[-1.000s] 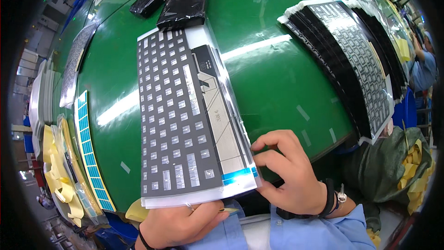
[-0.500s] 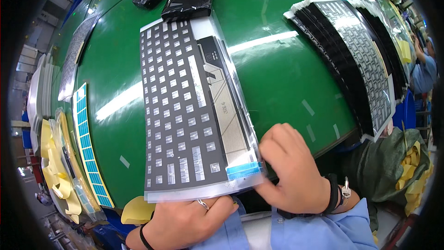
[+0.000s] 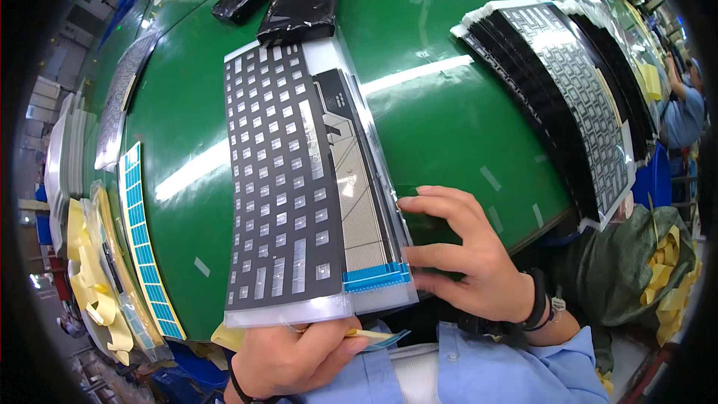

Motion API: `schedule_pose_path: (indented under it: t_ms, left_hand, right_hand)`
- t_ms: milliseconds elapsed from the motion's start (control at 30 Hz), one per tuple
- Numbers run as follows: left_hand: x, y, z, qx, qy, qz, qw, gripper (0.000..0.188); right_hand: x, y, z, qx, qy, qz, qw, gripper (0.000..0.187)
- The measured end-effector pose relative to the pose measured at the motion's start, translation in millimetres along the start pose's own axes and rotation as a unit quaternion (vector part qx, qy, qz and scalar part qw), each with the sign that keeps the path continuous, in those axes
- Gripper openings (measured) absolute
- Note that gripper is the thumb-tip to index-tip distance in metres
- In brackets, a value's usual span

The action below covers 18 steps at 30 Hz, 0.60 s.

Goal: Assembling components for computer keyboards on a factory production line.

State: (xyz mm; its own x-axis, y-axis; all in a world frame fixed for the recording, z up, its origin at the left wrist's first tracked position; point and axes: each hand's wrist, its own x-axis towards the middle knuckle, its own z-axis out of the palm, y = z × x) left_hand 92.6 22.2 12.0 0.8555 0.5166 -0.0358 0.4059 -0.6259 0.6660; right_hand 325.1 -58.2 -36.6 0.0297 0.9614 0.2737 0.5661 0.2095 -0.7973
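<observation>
A black membrane keyboard sheet point(image 3: 280, 172) with rows of square windows lies lengthwise before me. Beside its right half shows a circuit film point(image 3: 366, 209) with fine traces, ending in a blue strip point(image 3: 374, 277). My left hand point(image 3: 292, 359) is closed at the sheet's near edge, palm partly hidden beneath it. Between its thumb and fingers it pinches a small yellow-and-blue strip point(image 3: 378, 338). My right hand point(image 3: 467, 258) has its fingers spread, their tips touching the right edge of the film near the blue strip.
Two black wrapped blocks point(image 3: 299, 11) sit at the sheet's far end. A stack of keyboard sheets point(image 3: 568, 82) stands on the right. To the left lie a sheet of blue labels point(image 3: 146, 247) and yellow paper strips point(image 3: 93, 292). A green bag point(image 3: 628, 262) hangs at the right.
My right hand has gone from curled at the near-right corner to spread fingers along the right edge. The sheet has shifted slightly left. The strip in my left hand now shows.
</observation>
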Motion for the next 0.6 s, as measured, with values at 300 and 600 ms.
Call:
schedule_pose_path:
  t_ms: [300,600]
  left_hand:
    - [10.7,9.8,-22.3,-0.159,-0.04,0.275,0.947,0.017]
    - [-17.1,-17.8,-85.3,-0.071,0.065,-0.059,0.994,0.018]
  right_hand:
    - [45.8,-29.3,-6.0,0.091,0.0,-0.063,0.994,0.015]
    - [178.1,39.9,-80.8,0.37,0.3,0.03,0.879,0.058]
